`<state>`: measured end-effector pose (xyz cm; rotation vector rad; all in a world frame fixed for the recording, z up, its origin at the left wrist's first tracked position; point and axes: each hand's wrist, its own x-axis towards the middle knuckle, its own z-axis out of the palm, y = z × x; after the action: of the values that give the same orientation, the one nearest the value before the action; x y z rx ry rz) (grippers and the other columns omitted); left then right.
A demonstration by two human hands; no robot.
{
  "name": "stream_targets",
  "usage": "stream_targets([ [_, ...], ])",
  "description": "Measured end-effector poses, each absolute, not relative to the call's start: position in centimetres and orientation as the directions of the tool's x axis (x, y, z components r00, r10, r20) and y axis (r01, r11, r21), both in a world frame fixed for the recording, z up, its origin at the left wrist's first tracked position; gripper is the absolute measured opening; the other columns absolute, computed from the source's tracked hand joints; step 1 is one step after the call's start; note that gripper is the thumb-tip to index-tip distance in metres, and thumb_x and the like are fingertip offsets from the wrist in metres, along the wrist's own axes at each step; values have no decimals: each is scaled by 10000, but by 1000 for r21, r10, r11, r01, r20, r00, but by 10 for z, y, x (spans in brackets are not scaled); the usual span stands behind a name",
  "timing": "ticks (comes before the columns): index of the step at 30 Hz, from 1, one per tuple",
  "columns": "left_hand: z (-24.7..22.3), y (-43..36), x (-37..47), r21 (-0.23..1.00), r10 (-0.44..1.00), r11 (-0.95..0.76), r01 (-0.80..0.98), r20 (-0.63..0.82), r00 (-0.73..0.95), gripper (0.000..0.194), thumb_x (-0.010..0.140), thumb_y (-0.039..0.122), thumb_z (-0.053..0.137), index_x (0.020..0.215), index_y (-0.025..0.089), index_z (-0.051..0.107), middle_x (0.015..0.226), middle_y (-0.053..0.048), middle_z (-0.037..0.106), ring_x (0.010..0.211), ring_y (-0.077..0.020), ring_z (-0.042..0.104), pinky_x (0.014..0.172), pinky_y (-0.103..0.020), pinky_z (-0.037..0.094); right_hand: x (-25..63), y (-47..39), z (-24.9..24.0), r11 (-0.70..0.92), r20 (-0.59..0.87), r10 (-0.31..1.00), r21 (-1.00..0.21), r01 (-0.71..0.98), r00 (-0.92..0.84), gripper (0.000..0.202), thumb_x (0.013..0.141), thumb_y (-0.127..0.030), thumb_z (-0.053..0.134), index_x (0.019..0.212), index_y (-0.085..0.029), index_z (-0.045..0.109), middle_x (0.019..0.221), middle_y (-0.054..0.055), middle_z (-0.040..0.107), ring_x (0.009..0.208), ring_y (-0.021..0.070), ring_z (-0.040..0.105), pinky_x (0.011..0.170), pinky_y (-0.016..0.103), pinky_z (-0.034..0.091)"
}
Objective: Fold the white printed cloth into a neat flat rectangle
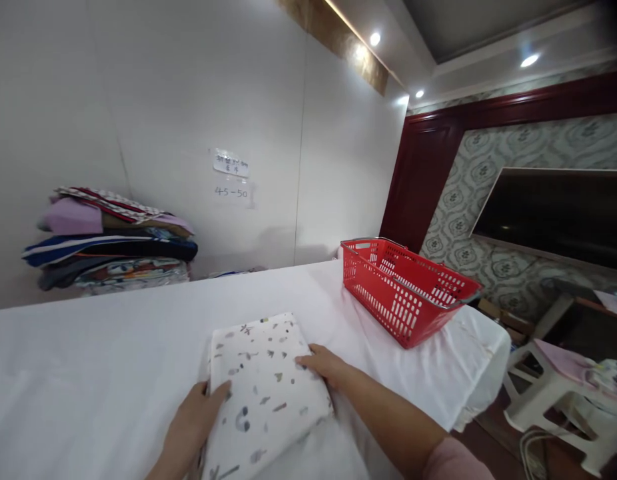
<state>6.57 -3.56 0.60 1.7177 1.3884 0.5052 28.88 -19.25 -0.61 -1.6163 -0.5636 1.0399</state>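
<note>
Head view showed us a folded white cloth with small printed motifs (pixel 268 380) lying left of, and nearer than, the open red plastic basket (pixel 376 293) on the white-draped surface (pixel 113 373). Our left hand (pixel 196 417) and right hand (pixel 331 367) touched its opposite edges, thumbs on top; with the other fingers partly hidden, we couldn't tell whether they pinched.

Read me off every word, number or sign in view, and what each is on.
"45-50": handwritten on the lower label, on the wall.
Upper label, same wall: handwritten characters, too blurred to read.
No lettering I can make out on the cloth or basket.
</note>
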Motion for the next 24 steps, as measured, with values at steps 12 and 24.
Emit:
stream_targets([
  [12, 6, -98, 61, 887, 823, 236, 396, -400, 403, 343, 702, 303, 608, 996, 167, 495, 967, -79, 635, 562, -107, 571, 424, -194, 415, 323, -199, 16, -478, -129, 825, -678, 558, 551, 561, 697, -367, 538, 1211, -146, 496, 1280, 124, 517, 1240, 285, 402, 1035, 398, 278],
  [24, 17, -88, 77, 880, 923, -12, 476, -174, 344, 666, 649, 399, 635, 1228, 140, 433, 1252, -160, 481, 1144, -290, 463, 951, -366, 371, 356, -172, -23, -564, -84, 787, -498, 658, 611, 854, 676, -641, 466, 1364, -148, 353, 1225, 180, 555, 1106, 338, 536, 888, 433, 446],
])
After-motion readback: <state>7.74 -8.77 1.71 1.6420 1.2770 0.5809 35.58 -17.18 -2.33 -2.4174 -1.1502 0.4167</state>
